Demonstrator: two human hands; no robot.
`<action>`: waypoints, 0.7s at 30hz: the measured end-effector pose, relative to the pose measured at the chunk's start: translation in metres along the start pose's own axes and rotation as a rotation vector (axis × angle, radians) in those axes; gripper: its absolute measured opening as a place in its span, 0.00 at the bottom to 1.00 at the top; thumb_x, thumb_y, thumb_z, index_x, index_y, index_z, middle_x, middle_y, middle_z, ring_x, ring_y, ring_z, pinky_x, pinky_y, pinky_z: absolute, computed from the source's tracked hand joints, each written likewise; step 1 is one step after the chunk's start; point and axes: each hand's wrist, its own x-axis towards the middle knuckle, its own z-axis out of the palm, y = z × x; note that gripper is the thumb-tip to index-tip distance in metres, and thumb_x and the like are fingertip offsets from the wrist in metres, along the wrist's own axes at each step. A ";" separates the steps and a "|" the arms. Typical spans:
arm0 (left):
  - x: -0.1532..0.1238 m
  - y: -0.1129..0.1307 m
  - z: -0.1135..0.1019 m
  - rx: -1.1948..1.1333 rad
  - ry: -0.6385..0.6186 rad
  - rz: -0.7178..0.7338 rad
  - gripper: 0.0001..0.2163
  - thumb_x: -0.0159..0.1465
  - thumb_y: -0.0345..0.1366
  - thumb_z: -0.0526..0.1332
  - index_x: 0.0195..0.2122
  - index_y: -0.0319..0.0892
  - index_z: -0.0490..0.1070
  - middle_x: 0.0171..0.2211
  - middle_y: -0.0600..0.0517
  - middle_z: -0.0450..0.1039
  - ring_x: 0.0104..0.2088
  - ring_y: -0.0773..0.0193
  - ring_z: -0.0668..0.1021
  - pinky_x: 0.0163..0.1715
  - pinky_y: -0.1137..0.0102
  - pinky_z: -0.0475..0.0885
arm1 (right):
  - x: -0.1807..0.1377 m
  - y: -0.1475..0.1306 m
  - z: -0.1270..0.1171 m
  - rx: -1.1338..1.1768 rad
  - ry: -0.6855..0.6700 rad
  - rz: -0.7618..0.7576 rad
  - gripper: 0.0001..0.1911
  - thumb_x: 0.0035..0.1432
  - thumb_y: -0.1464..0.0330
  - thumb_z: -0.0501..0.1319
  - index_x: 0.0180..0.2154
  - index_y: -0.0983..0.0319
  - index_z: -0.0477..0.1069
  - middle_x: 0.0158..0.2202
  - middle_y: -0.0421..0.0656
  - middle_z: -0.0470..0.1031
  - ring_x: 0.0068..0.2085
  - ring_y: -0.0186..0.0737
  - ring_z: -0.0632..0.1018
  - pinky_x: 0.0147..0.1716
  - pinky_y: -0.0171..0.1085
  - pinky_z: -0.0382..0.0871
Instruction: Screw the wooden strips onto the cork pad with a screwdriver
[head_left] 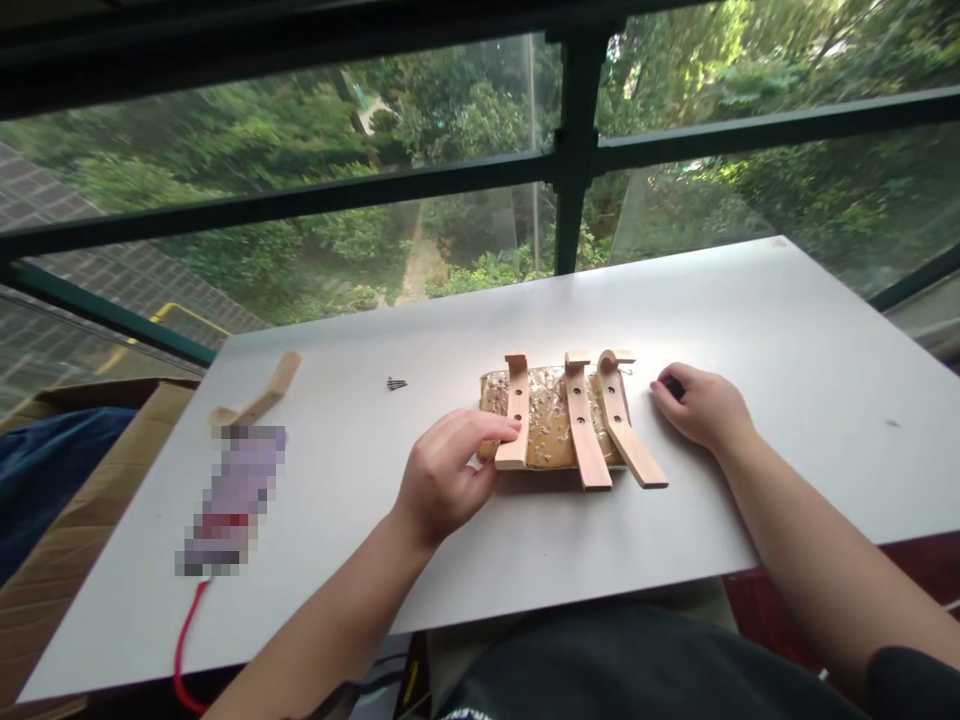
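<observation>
Our left hand (pixel 444 475) pinches a pale wooden hook (pixel 517 388) on the plastic-wrapped block (pixel 550 415); our right hand (pixel 703 408) grips a black object (pixel 674 387). Leftward on our white counter (pixel 825 430) lie screws (pixel 396 383) and a bent wooden piece (pixel 274 390).

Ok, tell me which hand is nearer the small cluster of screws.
Left. The left hand is to the right of the screws and closer to the person, at a wooden hook; the right hand is much farther right, past the wrapped block.

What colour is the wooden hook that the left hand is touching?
The wooden hook is pale pinkish tan, with dark holes; the head view shows it best.
</observation>
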 end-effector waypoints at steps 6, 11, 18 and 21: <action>0.000 -0.006 0.013 -0.103 0.006 -0.022 0.13 0.57 0.24 0.68 0.42 0.42 0.74 0.43 0.48 0.79 0.46 0.61 0.81 0.48 0.63 0.79 | 0.001 0.000 -0.001 0.014 -0.015 -0.002 0.12 0.59 0.57 0.56 0.35 0.55 0.72 0.27 0.41 0.76 0.28 0.41 0.71 0.25 0.36 0.56; -0.003 -0.009 0.016 -0.126 0.053 0.007 0.11 0.60 0.26 0.66 0.43 0.43 0.74 0.44 0.48 0.80 0.46 0.61 0.81 0.47 0.62 0.80 | 0.002 -0.001 -0.002 0.017 -0.027 -0.002 0.12 0.59 0.57 0.56 0.34 0.56 0.73 0.27 0.42 0.76 0.27 0.40 0.71 0.24 0.36 0.56; -0.005 -0.011 0.020 -0.172 0.043 0.052 0.15 0.58 0.23 0.67 0.45 0.43 0.74 0.45 0.48 0.80 0.47 0.59 0.81 0.48 0.60 0.81 | 0.003 0.000 -0.002 0.022 -0.036 0.001 0.11 0.59 0.57 0.56 0.35 0.55 0.72 0.27 0.40 0.76 0.28 0.41 0.72 0.24 0.36 0.57; -0.004 -0.011 0.023 -0.181 0.011 0.072 0.16 0.57 0.22 0.67 0.46 0.43 0.74 0.45 0.48 0.80 0.48 0.60 0.81 0.48 0.61 0.81 | 0.003 0.000 -0.002 0.025 -0.037 -0.002 0.11 0.59 0.57 0.56 0.35 0.55 0.72 0.27 0.41 0.76 0.28 0.40 0.72 0.24 0.36 0.57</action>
